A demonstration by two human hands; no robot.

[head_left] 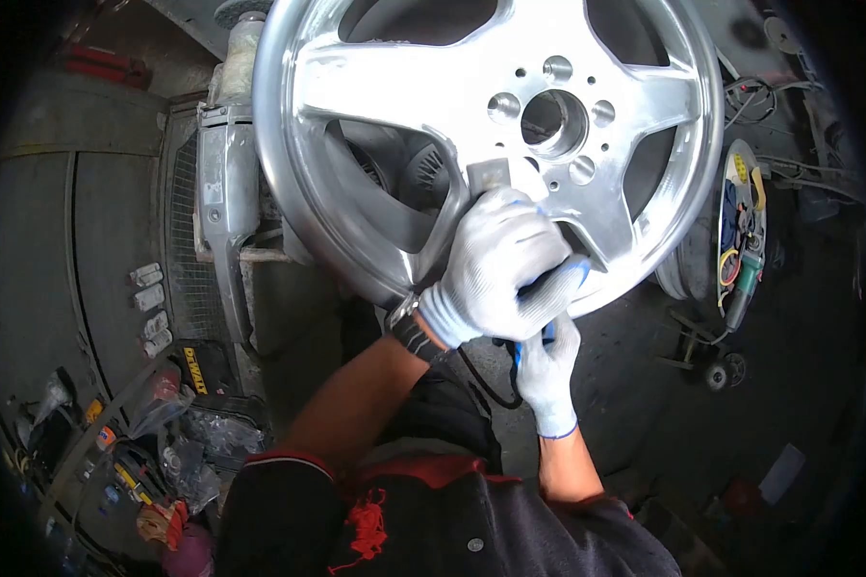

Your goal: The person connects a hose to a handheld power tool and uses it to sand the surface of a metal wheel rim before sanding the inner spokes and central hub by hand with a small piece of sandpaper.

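A large silver alloy wheel (pixel 375 82) with several spokes fills the upper middle of the view. My left hand (pixel 505 260), in a white and blue glove with a watch at the wrist, is closed over a tool lying across a lower spoke, left of the hub hole. The tool's grey, squarish head (pixel 489 176) shows beyond the fingers; its body is hidden under the glove. My right hand (pixel 548 370), gloved too, is lower down beneath the wheel's bottom rim. Its fingers are curled round something dark that is mostly hidden, beside a black cord (pixel 486 385).
A grey machine (pixel 229 173) stands left of the wheel. Beyond it are a DeWalt case (pixel 205 368), plastic bags (pixel 191 466) and small white boxes (pixel 149 298). To the right, a tray (pixel 746 154) holds tools, with a green grinder (pixel 746 284) at its edge.
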